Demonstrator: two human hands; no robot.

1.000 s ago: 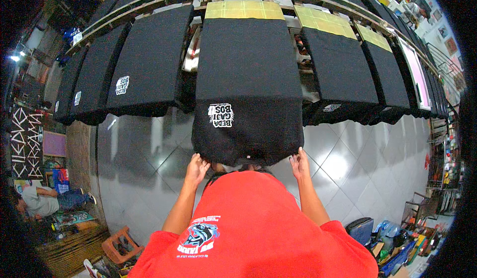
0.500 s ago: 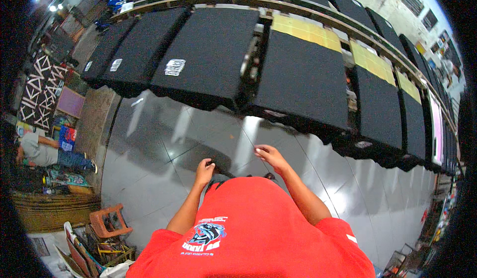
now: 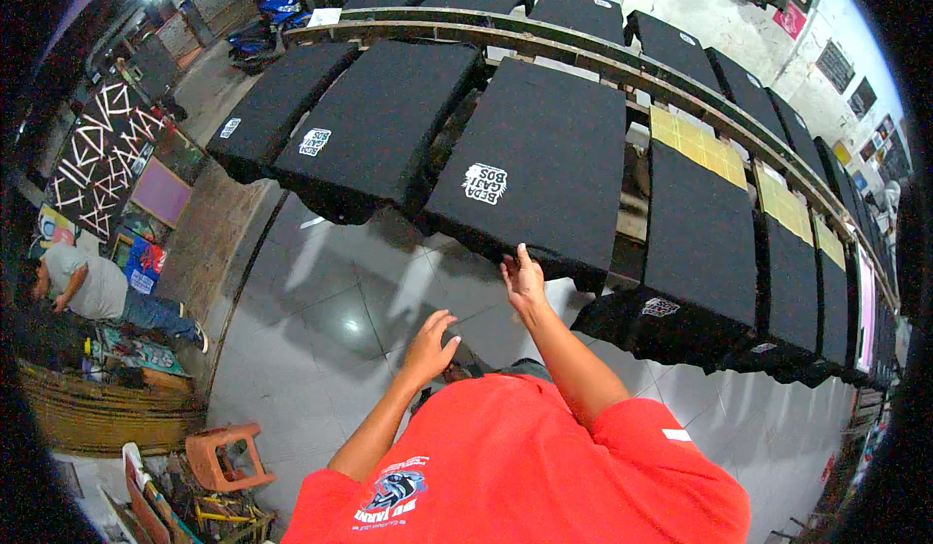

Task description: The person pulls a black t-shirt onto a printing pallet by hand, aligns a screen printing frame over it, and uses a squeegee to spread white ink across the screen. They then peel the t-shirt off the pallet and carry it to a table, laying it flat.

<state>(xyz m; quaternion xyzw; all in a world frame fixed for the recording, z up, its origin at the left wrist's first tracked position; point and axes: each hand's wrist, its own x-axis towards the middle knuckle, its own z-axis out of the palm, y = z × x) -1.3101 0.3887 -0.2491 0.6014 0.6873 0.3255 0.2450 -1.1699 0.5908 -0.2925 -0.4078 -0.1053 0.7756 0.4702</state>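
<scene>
My right hand (image 3: pixel 525 280) is at the front lower edge of a black cloth panel (image 3: pixel 554 145), which lies over a sloping board and bears a white print near that edge. Its thumb points up against the cloth and the fingers are a little apart from it; no grip on the hem is plain. My left hand (image 3: pixel 431 347) hangs in the air over the floor, lower and to the left, open with bent fingers and holding nothing. Right of the panel lies another black cloth (image 3: pixel 700 243), its printed part hanging down in front and a yellow board end (image 3: pixel 698 145) bare above it.
More black cloths (image 3: pixel 379 121) lie in a row on both sides of a long wooden rail (image 3: pixel 573 51). An orange stool (image 3: pixel 228 456) stands at lower left on the tiled floor (image 3: pixel 340 301). Behind it, a person (image 3: pixel 97 291) bends over beside painted boards.
The view has shifted left along the row and closer to it. My right hand has moved up from over the floor to the cloth's front edge. My left hand's fingers have spread.
</scene>
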